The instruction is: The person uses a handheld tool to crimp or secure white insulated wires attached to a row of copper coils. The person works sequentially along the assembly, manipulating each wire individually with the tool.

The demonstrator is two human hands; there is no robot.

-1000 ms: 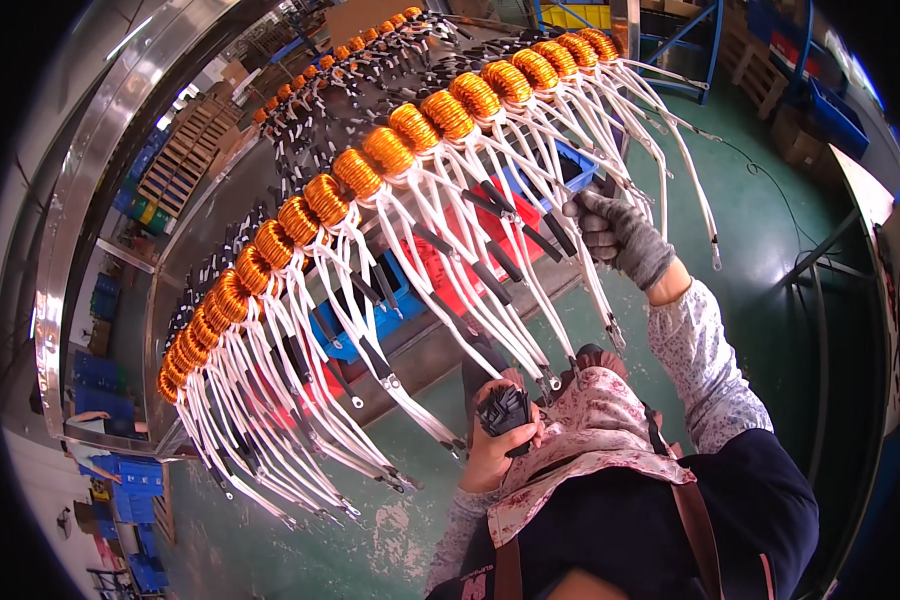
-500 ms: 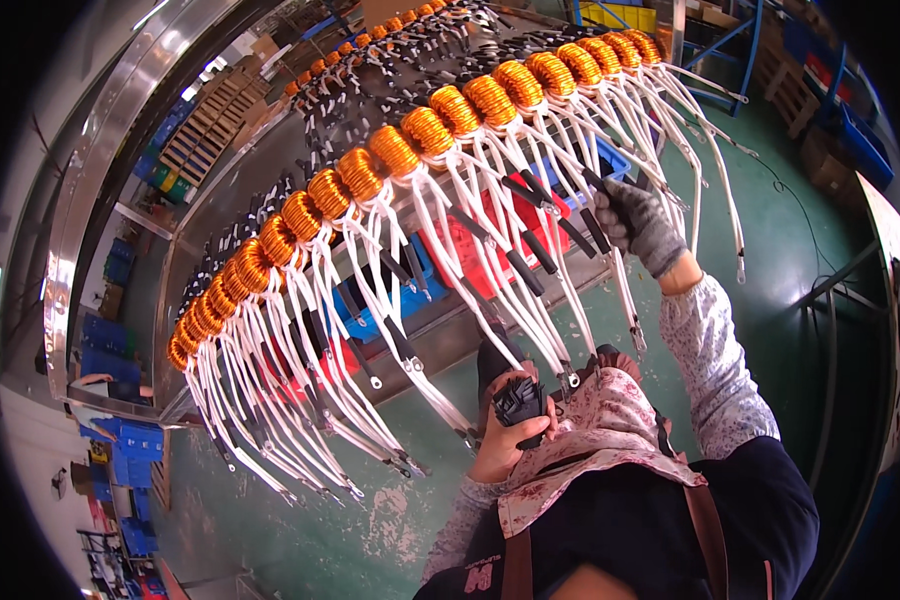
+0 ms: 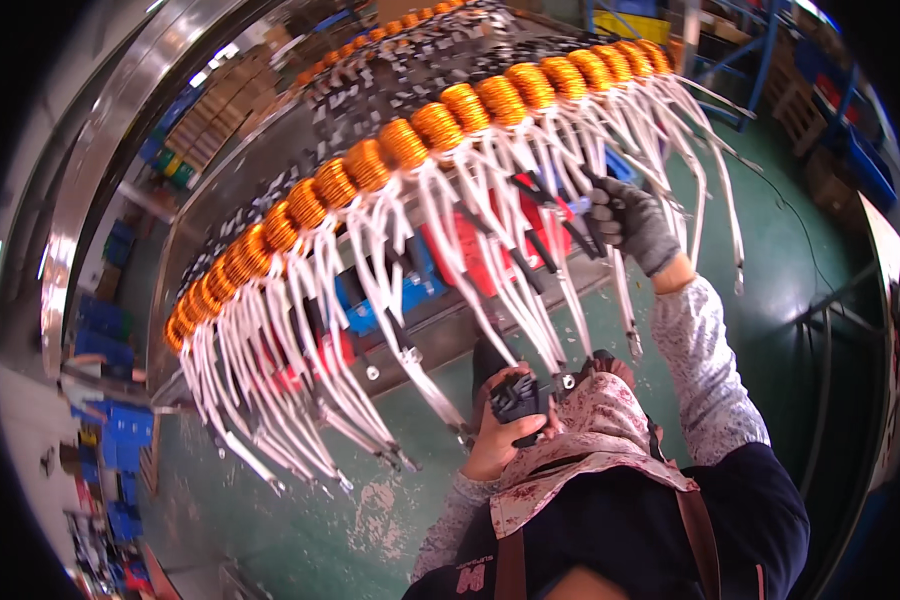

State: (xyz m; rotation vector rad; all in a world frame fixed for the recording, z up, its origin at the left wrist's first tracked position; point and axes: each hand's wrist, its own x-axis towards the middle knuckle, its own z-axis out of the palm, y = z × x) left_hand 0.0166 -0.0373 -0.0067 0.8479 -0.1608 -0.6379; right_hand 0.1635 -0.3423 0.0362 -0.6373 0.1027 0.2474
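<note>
- Presently, a bundle of short black tubes point(image 3: 515, 397) is being gripped by the ungloved left hand point(image 3: 495, 445) at 5 o'clock; it is being enclosed by curled fingers, with the thumb laid across its side.
- At 2 o'clock, the grey-gloved right hand point(image 3: 638, 228) is being held beside the white leads point(image 3: 250, 350), its fingers bent; whether anything is being pinched between the fingertips cannot be told, since dark shapes are being blurred together there.
- On the 8 o'clock side of that hand, several black sleeves point(image 3: 542, 250) are being carried aslant among the leads.
- A long row of copper-coloured coils point(image 3: 405, 145) is being shown packed side by side, arched from 9 o'clock, past 12 o'clock, to 1 o'clock.
- From the coils, the leads are being fanned out mostly toward 6 o'clock, some of them being tipped with metal lugs point(image 3: 569, 381).
- Near the clock's centre, a red bin point(image 3: 475, 250) and a blue bin point(image 3: 422, 285) are being partly hidden by the leads.
- Between 11 and 12 o'clock, a second row of coils point(image 3: 370, 40) is being blurred in the background.
- At 1 o'clock, a yellow bin point(image 3: 625, 27) is being glimpsed beyond the coils.
- At 5 o'clock, a floral apron point(image 3: 590, 420) is being worn; toward 7 o'clock, a green floor point(image 3: 370, 520) with pale worn patches is being exposed.
</note>
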